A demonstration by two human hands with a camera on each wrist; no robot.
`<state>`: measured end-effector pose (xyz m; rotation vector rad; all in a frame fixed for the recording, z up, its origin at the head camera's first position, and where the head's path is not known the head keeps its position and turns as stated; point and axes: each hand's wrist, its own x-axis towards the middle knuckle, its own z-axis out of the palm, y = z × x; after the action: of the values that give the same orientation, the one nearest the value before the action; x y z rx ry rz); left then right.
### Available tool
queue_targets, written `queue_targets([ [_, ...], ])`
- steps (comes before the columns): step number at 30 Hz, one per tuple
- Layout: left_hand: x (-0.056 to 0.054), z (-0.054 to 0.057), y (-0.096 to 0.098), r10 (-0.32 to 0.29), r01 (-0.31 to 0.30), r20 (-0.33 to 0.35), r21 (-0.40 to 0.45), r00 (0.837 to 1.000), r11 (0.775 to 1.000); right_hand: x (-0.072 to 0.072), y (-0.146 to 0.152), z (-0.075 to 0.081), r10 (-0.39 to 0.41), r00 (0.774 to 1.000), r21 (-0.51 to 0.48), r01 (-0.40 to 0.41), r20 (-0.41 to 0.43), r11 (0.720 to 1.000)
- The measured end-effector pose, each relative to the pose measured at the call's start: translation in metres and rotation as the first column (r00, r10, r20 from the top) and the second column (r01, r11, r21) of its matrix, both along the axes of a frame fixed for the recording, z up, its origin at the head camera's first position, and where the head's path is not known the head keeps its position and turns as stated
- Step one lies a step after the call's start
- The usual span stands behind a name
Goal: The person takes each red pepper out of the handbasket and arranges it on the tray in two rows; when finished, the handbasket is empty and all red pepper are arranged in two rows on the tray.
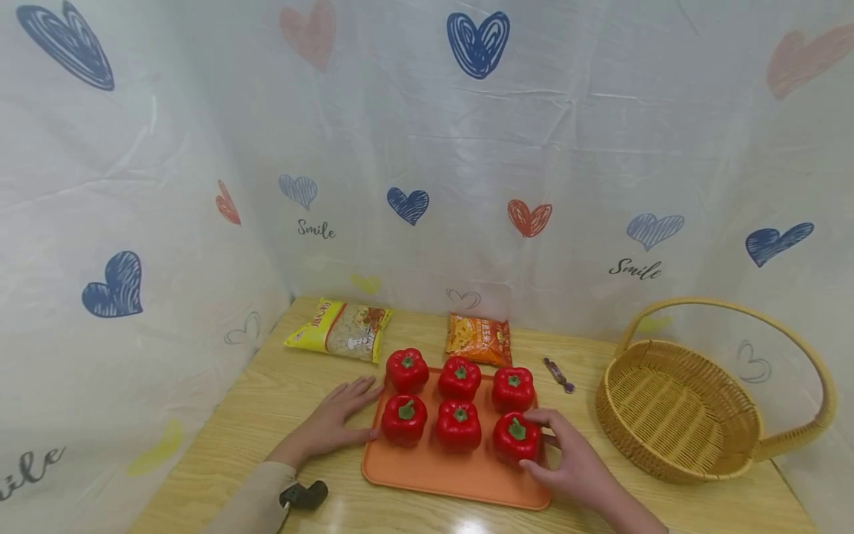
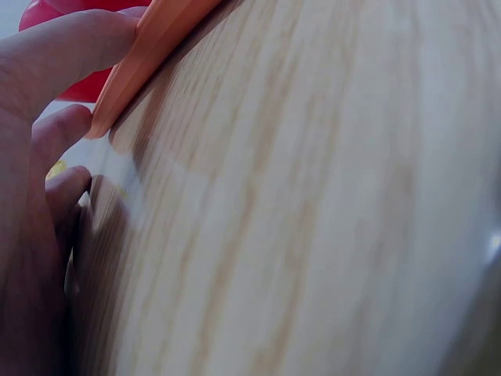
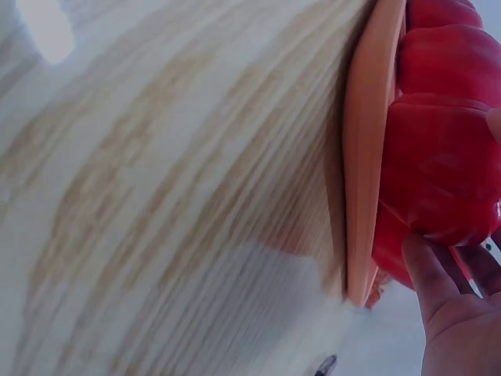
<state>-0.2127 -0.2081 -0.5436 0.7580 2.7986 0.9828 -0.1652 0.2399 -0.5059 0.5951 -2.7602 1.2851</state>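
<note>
Several red bell peppers [image 1: 458, 426] with green stems stand in two rows on an orange tray [image 1: 440, 472]. At the front right corner of the tray, my right hand [image 1: 567, 460] grips a bell pepper [image 1: 510, 447], thumb on its near side and fingers curled at its far right. The right wrist view shows that pepper [image 3: 442, 164] above the tray's side, with fingertips against it. My left hand [image 1: 333, 420] lies along the tray's left edge with its fingers spread. In the left wrist view the thumb [image 2: 86, 47] touches the orange rim [image 2: 153, 55].
Behind the tray lie a yellow snack bag [image 1: 350, 331] and an orange snack packet [image 1: 478, 339]. A small purple-wrapped candy [image 1: 559, 374] is to their right. On the right stands a wicker basket [image 1: 667, 400] with a tall handle. A heart-printed curtain [image 1: 427, 133] borders the table.
</note>
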Motion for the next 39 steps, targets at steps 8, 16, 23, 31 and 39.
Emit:
queue_targets([
  [8,0.000,0.000,0.001,0.003,-0.003,0.009,0.001,1.000,1.000,-0.001,-0.002,0.000,-0.007,0.999,-0.011,0.008,0.036,1.000],
  [16,-0.001,0.001,0.002,-0.001,0.001,0.000,0.000,1.000,1.000,-0.001,-0.002,-0.001,-0.012,1.000,0.013,0.012,0.027,1.000],
  [23,0.000,0.002,0.001,-0.001,0.001,0.002,0.012,1.000,1.000,0.000,-0.002,0.000,-0.010,1.000,0.021,0.010,0.007,1.000],
  [31,0.004,0.004,-0.001,0.009,-0.009,0.015,0.020,1.000,1.000,0.001,0.003,-0.002,-0.010,1.000,0.005,0.010,-0.028,1.000],
  [39,0.004,0.005,-0.002,0.025,-0.026,0.032,0.021,0.999,0.999,0.003,0.019,-0.003,-0.039,0.997,0.019,0.040,-0.071,0.999],
])
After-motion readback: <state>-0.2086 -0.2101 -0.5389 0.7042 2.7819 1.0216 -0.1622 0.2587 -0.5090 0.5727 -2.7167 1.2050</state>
